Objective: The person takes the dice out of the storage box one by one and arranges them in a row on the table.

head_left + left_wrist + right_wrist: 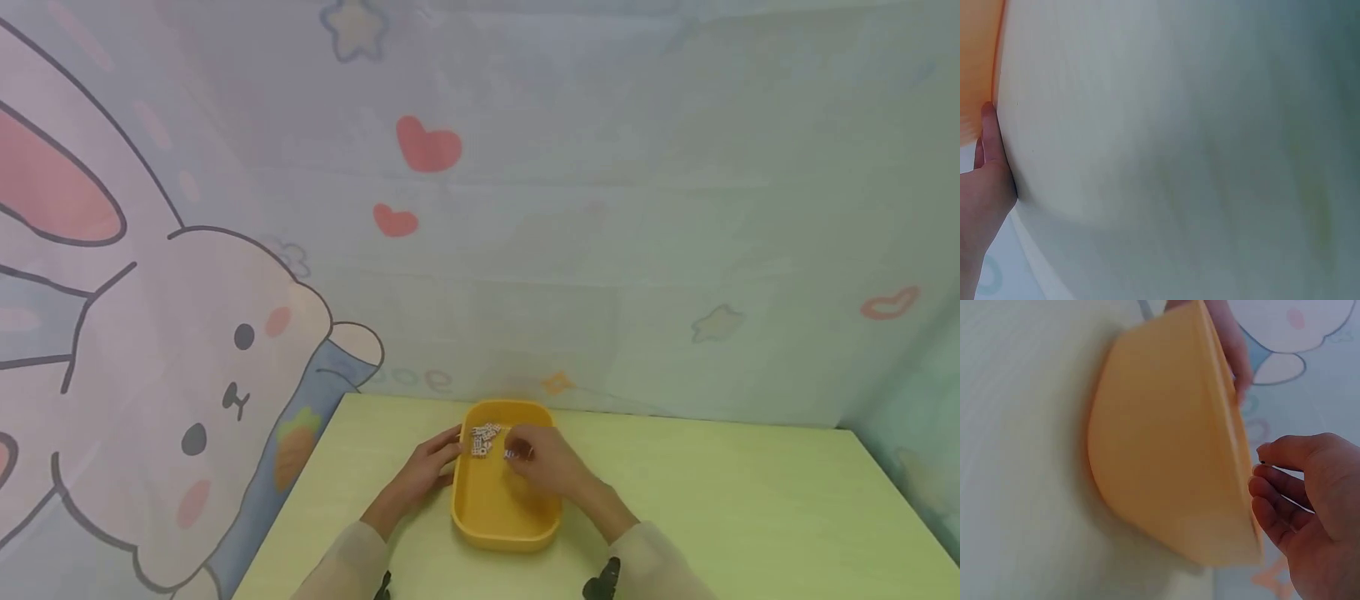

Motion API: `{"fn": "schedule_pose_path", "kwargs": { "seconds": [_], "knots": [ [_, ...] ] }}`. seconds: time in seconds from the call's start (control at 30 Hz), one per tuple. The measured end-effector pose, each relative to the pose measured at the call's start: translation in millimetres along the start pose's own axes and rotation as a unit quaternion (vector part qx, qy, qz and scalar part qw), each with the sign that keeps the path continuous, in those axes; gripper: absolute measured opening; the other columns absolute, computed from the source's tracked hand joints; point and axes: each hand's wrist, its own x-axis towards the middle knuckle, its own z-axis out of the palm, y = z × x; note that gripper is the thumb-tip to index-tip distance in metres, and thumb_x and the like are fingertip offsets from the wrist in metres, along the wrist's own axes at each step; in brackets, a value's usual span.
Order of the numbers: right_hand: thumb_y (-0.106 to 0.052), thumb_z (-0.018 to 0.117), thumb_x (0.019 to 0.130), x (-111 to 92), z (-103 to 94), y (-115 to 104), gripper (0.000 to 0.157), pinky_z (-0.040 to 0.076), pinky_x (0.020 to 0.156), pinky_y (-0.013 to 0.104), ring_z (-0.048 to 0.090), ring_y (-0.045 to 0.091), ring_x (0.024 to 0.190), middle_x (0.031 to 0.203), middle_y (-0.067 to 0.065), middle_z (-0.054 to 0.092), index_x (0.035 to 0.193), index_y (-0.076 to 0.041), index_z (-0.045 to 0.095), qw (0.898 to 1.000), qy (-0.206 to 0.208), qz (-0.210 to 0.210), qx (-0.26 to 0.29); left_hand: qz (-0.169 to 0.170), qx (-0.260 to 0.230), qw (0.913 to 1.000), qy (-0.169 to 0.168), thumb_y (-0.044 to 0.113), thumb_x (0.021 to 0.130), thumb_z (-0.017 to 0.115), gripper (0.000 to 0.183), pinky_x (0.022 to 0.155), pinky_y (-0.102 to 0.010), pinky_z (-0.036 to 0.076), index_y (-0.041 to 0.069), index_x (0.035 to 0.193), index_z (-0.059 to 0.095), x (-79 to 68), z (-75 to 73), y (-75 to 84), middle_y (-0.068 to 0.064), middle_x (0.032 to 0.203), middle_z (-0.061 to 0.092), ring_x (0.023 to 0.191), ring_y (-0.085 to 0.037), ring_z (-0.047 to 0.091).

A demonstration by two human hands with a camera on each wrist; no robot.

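Observation:
A yellow tray (pixel 506 543) stands on the table. Inside it, toward the far left, lies a cluster of small white dice (pixel 480 443) with dark marks. My left hand (pixel 423 473) rests against the tray's left side; in the left wrist view its fingers (pixel 992 134) lie fairly straight along the wall. Over the tray's right half, my right hand (pixel 551 460) has its fingers bent down, and white bits (pixel 510 455) show by their tips. Seen from the right wrist, thumb and forefinger pinch a tiny piece, of which only a dark speck (pixel 1263 462) shows.
The pale yellow-green table (pixel 735 500) stretches away to the right of the tray. Behind it hangs a printed cloth (pixel 600 250) with hearts, stars and a large rabbit.

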Motion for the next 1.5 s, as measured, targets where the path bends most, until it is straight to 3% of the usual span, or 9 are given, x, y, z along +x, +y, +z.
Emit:
{"fn": "schedule_pose_path", "kwargs": {
  "seconds": [0.27,0.47,0.63,0.83,1.07,1.5],
  "knots": [
    [-0.004,0.075,0.096,-37,-57.4,36,0.009,0.058,0.073,0.031,0.062,0.01,0.084,0.092,-0.006,0.068,0.1,-0.011,0.072,0.999,0.034,0.015,-0.032,-0.005,-0.008,0.9999,0.005,0.027,0.111,0.055,0.06,0.104,-0.041,0.057,0.007,0.165,0.037,0.1,-1.3,-3.1,-0.019,0.167,0.039,0.137,-0.034,0.058],
    [-0.001,0.076,0.094,-74,-76.6,67,0.009,0.057,0.071,0.03,0.06,0.008,0.082,0.09,-0.005,0.067,0.098,-0.008,0.072,0.997,0.027,0.043,-0.051,-0.001,-0.01,1.0,0.001,0.027,0.111,0.056,0.06,0.104,-0.042,0.057,0.007,0.165,0.037,1.6,-2.0,-3.8,-0.019,0.167,0.039,0.137,-0.034,0.057],
    [0.0,0.078,0.092,-92,-76.7,85,0.01,0.054,0.068,0.028,0.058,0.008,0.08,0.088,-0.007,0.065,0.095,-0.008,0.073,0.996,0.007,0.06,-0.066,-0.002,-0.018,0.9998,-0.007,0.027,0.111,0.056,0.061,0.105,-0.043,0.056,0.008,0.166,0.036,3.3,-3.6,-3.0,-0.019,0.168,0.037,0.139,-0.036,0.056],
    [0.004,0.079,0.087,-100,-68.8,96,0.015,0.053,0.068,0.028,0.056,0.006,0.078,0.085,-0.006,0.064,0.09,-0.01,0.074,0.996,0.0,0.06,-0.072,-0.008,-0.015,0.9999,-0.001,0.029,0.11,0.057,0.062,0.105,-0.042,0.056,0.008,0.165,0.037,3.6,-3.1,-2.8,-0.02,0.166,0.039,0.138,-0.034,0.056],
    [0.008,0.078,0.083,-102,-62.4,96,0.019,0.053,0.068,0.027,0.057,0.006,0.078,0.084,-0.003,0.065,0.088,-0.01,0.074,0.997,0.005,0.05,-0.061,-0.009,-0.02,0.9997,-0.002,0.028,0.111,0.057,0.061,0.106,-0.043,0.056,0.007,0.165,0.038,3.0,-2.7,-3.0,-0.02,0.166,0.039,0.139,-0.035,0.055],
    [0.006,0.078,0.088,-107,-58.5,98,0.017,0.054,0.07,0.028,0.059,0.011,0.081,0.088,-0.001,0.067,0.095,-0.01,0.075,0.998,0.009,0.048,-0.041,-0.011,-0.014,0.9998,0.002,0.027,0.11,0.058,0.061,0.104,-0.041,0.057,0.007,0.164,0.039,1.3,-1.7,-3.9,-0.021,0.165,0.04,0.137,-0.034,0.057]
  ]
}}
